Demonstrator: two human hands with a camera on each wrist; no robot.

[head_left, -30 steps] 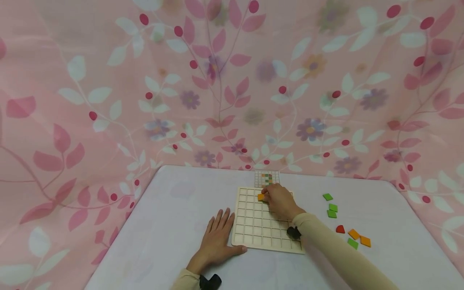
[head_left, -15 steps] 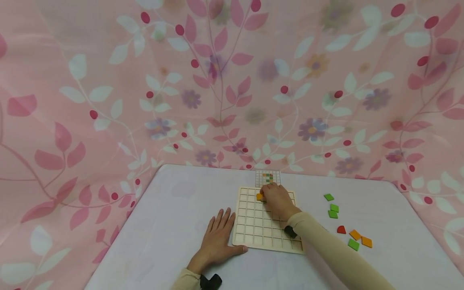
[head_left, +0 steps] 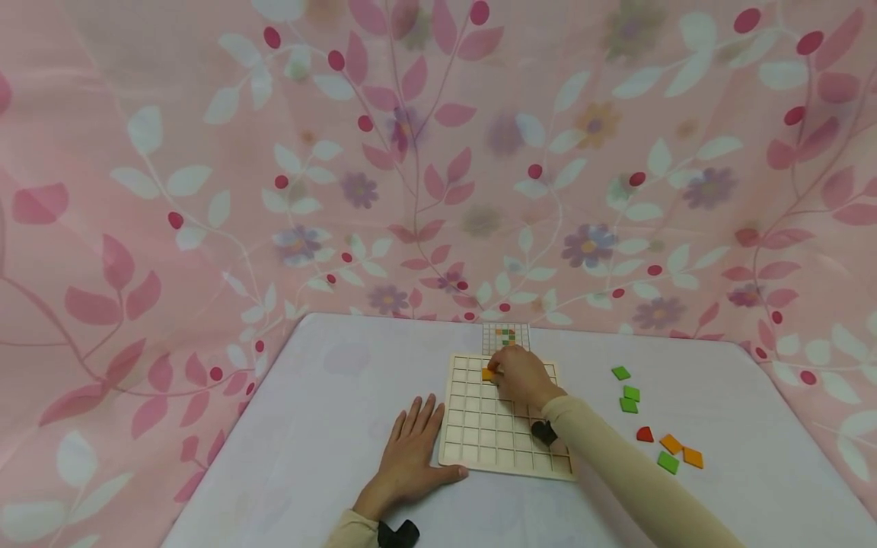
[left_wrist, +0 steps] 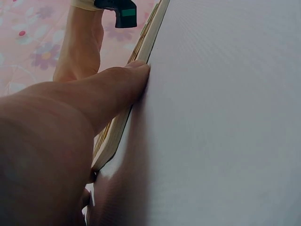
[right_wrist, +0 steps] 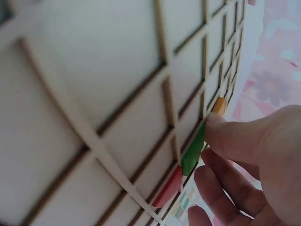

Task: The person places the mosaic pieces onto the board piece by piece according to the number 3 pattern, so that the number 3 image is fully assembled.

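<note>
My right hand [head_left: 524, 378] reaches over the far part of the pale wooden grid board [head_left: 478, 437], its thumb and fingers pinching an orange square tile [head_left: 487, 374]. In the right wrist view, the thumb [right_wrist: 235, 136] lies against that tile, whose orange corner [right_wrist: 219, 106] shows past the thumb tip. Beside it in the same row sit a green tile [right_wrist: 194, 153] and a red piece [right_wrist: 169, 189]. My left hand [head_left: 409, 449] lies flat with spread fingers at the board's left side. Its thumb [left_wrist: 124, 77] touches the board's near edge.
Behind the board lies a printed grid card [head_left: 489, 335] with coloured squares, partly covered by the right hand. Loose pieces lie to the right: several green tiles [head_left: 629, 406], a red rounded piece [head_left: 645, 434] and two orange tiles [head_left: 693, 457]. A floral cloth [head_left: 438, 190] hangs behind.
My right hand has shifted slightly left with the orange tile, which now sits lower against the board's far row. The left hand, the board and the loose pieces stay put.
</note>
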